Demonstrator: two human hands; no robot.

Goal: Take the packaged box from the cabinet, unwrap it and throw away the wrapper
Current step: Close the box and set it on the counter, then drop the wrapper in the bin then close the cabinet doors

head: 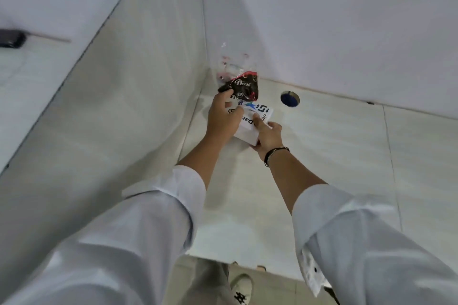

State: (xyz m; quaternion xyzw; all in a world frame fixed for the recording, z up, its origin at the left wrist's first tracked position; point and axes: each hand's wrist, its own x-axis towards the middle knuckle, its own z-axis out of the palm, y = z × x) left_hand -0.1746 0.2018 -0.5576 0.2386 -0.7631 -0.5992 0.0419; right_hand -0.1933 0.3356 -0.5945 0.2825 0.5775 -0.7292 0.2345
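Note:
A white box (257, 112) with black and blue print sits low in the inner corner of a white cabinet. My left hand (223, 116) grips its left top side, fingers curled over the edge. My right hand (269, 137) holds its near right end, thumb on top. Just behind the box lies a dark brown Dove bag (244, 88) with clear crinkled plastic (234, 67) sticking up from it. My left fingertips touch the brown bag. I cannot tell whether a wrapper covers the box.
The cabinet floor (334, 156) has a round hole (290, 98) with something blue in it, right of the box. White walls close in at the left (124, 106) and back. A dark object (11, 38) sits far left. My shoes (241, 290) show below the cabinet edge.

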